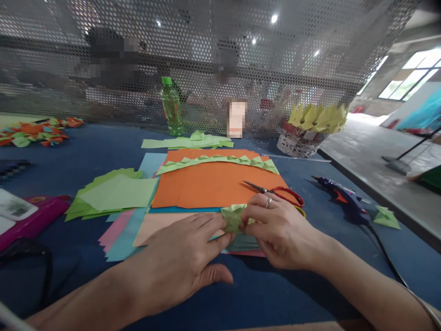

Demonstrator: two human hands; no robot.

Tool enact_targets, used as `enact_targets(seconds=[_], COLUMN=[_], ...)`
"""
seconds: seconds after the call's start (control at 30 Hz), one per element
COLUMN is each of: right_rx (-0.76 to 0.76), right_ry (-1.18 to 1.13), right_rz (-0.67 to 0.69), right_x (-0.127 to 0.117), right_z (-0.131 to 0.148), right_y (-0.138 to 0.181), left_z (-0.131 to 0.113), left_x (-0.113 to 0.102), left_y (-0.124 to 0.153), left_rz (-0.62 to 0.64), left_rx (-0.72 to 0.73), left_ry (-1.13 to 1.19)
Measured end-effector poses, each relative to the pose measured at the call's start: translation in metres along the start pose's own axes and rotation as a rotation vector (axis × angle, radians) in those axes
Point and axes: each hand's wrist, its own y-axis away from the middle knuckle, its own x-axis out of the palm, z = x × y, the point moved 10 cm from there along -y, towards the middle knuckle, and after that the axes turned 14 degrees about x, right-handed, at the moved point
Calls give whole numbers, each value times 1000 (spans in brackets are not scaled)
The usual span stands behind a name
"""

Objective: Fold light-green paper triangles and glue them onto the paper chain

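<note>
A small folded light-green paper piece (233, 217) sits between both hands, over a stack of coloured sheets. My left hand (182, 262) lies flat with its fingers stretched out, fingertips pressing the paper piece from the left. My right hand (280, 232), with a ring on one finger, pinches the piece's right side with closed fingers. Just beyond lie orange sheets (213, 186) with a row of green folded triangles (220, 161) along their far edge.
Red-handled scissors (280, 193) lie on the orange paper, right of centre. A blue glue gun (344, 197) with its cord lies at the right. Green square sheets (113, 193) lie left. A green bottle (171, 108), a basket with yellow paper (306, 133) and a perforated screen stand behind.
</note>
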Motion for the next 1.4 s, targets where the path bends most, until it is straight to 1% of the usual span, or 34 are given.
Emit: enact_targets(seconds=[0.1, 0.23, 0.57, 0.7, 0.97, 1.07, 1.13, 1.2, 1.27, 1.33, 1.4], right_rx=[-28, -6, 47, 49, 45, 17, 13, 68, 193, 329, 421], right_ry=[-35, -13, 32, 39, 64, 38, -8, -65, -105, -134, -174], right_rz=[19, 51, 30, 37, 48, -16, -121, -227, -283, -274, -229], right_x=[3, 6, 0, 1, 2, -7, -20, -32, -37, -33, -25], right_z=[5, 4, -1, -2, -5, -4, -6, -17, -35, -54, -65], right_y=[1, 0, -1, -1, -1, -2, -2, -2, -2, -2, -2], left_z=[2, 3, 0, 0, 0, 0, 2, 3, 4, 4, 4], left_x=[2, 1, -4, -8, -11, -13, -14, -14, -14, -14, -13], left_y=[1, -1, 0, 1, 1, 1, 1, 3, 3, 3, 4], left_rz=[15, 9, -32, -60, -67, -68, -72, -75, -65, -49, -34], left_rx=[-14, -15, 9, 11, 13, 8, 0, -4, -2, -1, -2], left_ry=[12, 24, -28, -38, -47, -41, -37, -33, -26, -15, -6])
